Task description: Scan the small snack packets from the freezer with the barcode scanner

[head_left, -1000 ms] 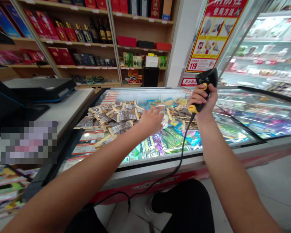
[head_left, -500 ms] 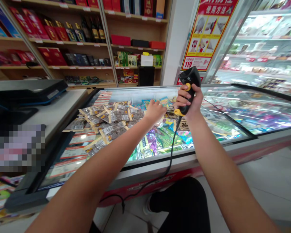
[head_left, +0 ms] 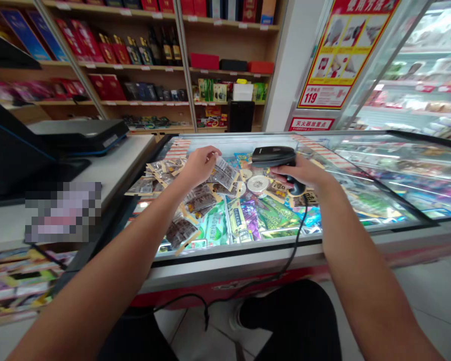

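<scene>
My left hand (head_left: 201,165) pinches the top edge of a small clear snack packet (head_left: 224,174) with dark contents and a printed label. The packet is tilted up above a pile of similar packets (head_left: 201,198) on the glass top of a chest freezer. To the right, my right hand (head_left: 310,173) is wrapped around the grip of a black barcode scanner (head_left: 273,155). The scanner lies level, its head pointing left toward the packet, with a gap between them. A black cable (head_left: 298,235) hangs from its handle.
Bagged goods and round tubs (head_left: 258,184) show around and under the freezer glass. On the left, a counter (head_left: 135,155) carries a flat dark device (head_left: 82,134) and a blurred-out item. Shelves of boxes and bottles stand behind. The cable loops low near my knees.
My left hand has moved left and now lifts a packet. My right hand has lowered the scanner and turned it from upright to level. The view has shifted slightly left.
</scene>
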Tool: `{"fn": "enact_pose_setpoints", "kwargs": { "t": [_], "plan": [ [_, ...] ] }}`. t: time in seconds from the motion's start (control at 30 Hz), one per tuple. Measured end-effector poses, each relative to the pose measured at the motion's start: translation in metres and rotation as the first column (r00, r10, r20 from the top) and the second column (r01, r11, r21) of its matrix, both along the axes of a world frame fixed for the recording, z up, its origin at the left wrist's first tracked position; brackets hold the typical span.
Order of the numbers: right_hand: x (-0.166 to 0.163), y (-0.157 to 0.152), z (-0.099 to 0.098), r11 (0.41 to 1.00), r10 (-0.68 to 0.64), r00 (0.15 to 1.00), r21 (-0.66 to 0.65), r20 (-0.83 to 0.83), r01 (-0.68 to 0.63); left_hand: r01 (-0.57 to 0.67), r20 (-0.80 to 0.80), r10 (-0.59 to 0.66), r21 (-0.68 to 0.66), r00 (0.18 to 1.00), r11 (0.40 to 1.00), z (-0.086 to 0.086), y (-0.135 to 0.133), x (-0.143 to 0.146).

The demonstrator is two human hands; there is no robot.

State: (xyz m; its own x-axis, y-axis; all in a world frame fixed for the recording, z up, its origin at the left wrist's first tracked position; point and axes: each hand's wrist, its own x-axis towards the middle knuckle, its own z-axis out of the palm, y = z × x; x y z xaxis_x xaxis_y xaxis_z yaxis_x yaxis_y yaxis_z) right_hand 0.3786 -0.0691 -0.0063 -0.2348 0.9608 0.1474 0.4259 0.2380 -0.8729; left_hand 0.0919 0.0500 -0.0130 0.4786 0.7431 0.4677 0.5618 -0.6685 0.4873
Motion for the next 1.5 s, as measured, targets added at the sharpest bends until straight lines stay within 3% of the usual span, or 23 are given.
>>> {"fn": "enact_pose_setpoints", "kwargs": {
  "t": [0.1,0.17,0.5,0.73,0.83,0.9,1.0,1.13,1.27,1.4,1.5],
  "plan": [
    [-0.001,0.001,-0.002,0.995,-0.095,0.941,0.015,0.324,0.096,-0.072,-0.013,0.073,0.044,0.997,0.996,-0.006,0.001,-0.013],
    [-0.003,0.003,-0.003,0.995,-0.097,0.914,0.007,0.394,0.102,-0.084,0.001,0.084,0.065,0.996,0.994,-0.008,-0.001,-0.014],
    [-0.015,0.004,-0.008,0.997,-0.066,0.926,-0.016,0.371,0.078,-0.1,-0.043,0.103,0.075,0.994,0.992,-0.013,-0.007,-0.011],
    [-0.012,0.006,-0.01,0.988,-0.147,0.928,0.008,0.343,0.154,-0.122,-0.002,0.122,0.075,0.993,0.99,-0.01,-0.006,-0.011],
    [-0.01,0.007,-0.011,0.972,-0.234,0.913,0.062,0.335,0.226,-0.199,0.145,0.171,0.206,0.975,0.958,-0.007,-0.006,-0.017],
    [-0.011,0.008,-0.01,0.958,-0.287,0.896,0.104,0.34,0.267,-0.25,0.191,0.193,0.347,0.962,0.904,-0.002,-0.007,-0.023],
    [-0.013,0.009,-0.009,0.947,-0.322,0.869,0.117,0.375,0.301,-0.255,0.027,0.274,0.467,0.961,0.847,0.003,-0.011,-0.031],
    [-0.016,0.008,-0.008,0.941,-0.338,0.846,0.118,0.413,0.318,-0.22,-0.312,0.371,0.426,0.875,0.878,0.004,-0.018,-0.03],
    [-0.013,0.008,-0.008,0.937,-0.35,0.869,0.133,0.351,0.323,-0.243,-0.432,0.398,0.37,0.81,0.897,0.001,-0.024,-0.025],
    [-0.005,0.014,-0.011,0.895,-0.44,0.87,0.184,0.22,0.406,-0.2,-0.459,0.358,0.358,0.813,0.912,-0.001,-0.034,-0.016],
    [0.002,0.021,-0.015,0.868,-0.48,0.875,0.178,0.065,0.463,-0.037,-0.511,0.18,0.278,0.841,0.96,-0.005,-0.052,0.007]
  ]
}}
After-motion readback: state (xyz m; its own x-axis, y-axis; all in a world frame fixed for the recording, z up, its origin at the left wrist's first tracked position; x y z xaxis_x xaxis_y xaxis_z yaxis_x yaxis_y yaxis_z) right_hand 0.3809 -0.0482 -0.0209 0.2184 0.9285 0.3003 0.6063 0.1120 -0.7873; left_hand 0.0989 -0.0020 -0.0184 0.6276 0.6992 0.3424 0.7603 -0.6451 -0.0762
